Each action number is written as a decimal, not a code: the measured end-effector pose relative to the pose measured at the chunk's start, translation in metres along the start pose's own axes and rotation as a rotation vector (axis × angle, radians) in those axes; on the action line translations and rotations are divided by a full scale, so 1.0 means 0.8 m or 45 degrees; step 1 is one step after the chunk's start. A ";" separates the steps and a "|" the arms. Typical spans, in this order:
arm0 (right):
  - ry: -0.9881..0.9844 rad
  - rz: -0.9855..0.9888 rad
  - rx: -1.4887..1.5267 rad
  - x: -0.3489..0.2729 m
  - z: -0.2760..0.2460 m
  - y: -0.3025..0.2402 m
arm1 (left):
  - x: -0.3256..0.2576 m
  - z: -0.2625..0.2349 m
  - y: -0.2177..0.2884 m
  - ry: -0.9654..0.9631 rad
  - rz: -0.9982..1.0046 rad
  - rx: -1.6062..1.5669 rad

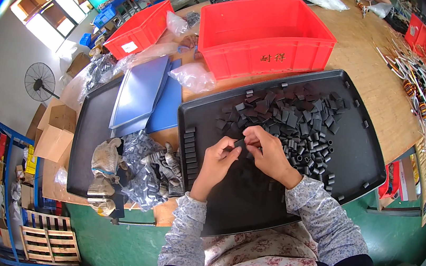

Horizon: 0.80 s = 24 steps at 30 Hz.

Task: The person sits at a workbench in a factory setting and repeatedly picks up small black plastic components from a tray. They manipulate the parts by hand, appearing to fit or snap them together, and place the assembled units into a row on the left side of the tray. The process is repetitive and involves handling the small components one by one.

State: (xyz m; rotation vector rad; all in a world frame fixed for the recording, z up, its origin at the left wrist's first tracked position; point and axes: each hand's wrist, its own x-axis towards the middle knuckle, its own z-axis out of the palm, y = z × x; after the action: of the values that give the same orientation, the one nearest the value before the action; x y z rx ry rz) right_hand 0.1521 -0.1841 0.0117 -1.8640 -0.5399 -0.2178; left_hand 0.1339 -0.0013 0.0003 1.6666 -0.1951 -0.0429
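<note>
A large black tray point(365, 151) lies on the wooden table in front of me. A heap of small black parts point(294, 119), flat pieces and short tubes, fills its far half. A straight row of black pieces point(190, 149) runs along its left wall. My left hand point(217, 160) and my right hand point(266, 150) meet over the tray's middle, fingers pinched together on a small black piece point(240, 143) between them. Both hands are just in front of the heap.
A big red crate point(268, 33) stands behind the tray, a second red crate point(140, 28) farther left. Blue lids point(141, 92) and another black tray point(90, 134) lie to the left, with work gloves point(106, 160) and bagged parts point(139, 172). Wires and coils point(421, 84) cover the right table edge.
</note>
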 end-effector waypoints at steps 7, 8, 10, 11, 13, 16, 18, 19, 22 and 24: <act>-0.142 -0.305 -0.732 -0.005 -0.001 0.025 | -0.014 -0.008 -0.027 -0.152 -0.053 -0.159; -0.188 -0.298 -0.744 -0.007 -0.001 0.029 | -0.013 -0.002 -0.019 -0.104 -0.068 -0.204; -0.204 -0.211 -0.661 -0.009 -0.007 0.026 | -0.010 0.013 0.010 -0.009 -0.102 -0.285; -0.211 -0.169 -0.617 -0.010 -0.009 0.022 | -0.011 0.010 0.009 -0.023 -0.108 -0.220; -0.151 -0.172 -0.689 -0.010 -0.009 0.015 | -0.011 0.001 0.002 -0.054 -0.119 -0.092; -0.211 -0.110 -0.718 -0.013 -0.008 0.008 | -0.013 -0.011 -0.018 -0.124 -0.173 -0.036; -0.245 -0.071 -0.703 -0.016 -0.007 0.011 | -0.013 -0.006 -0.011 -0.110 -0.162 -0.026; -0.239 -0.067 -0.691 -0.018 -0.003 0.018 | -0.013 -0.004 -0.009 -0.103 -0.156 -0.021; -0.118 -0.099 -0.781 -0.015 0.000 0.006 | -0.014 -0.004 -0.006 -0.095 -0.170 0.000; -0.075 -0.113 -0.856 -0.014 -0.002 -0.001 | -0.014 -0.003 -0.007 -0.093 -0.159 0.030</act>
State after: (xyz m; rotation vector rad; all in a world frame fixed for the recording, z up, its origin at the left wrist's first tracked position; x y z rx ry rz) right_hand 0.1421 -0.1879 0.0085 -2.5042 -0.6407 -0.4452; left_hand 0.1239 0.0035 -0.0062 1.7003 -0.1471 -0.1968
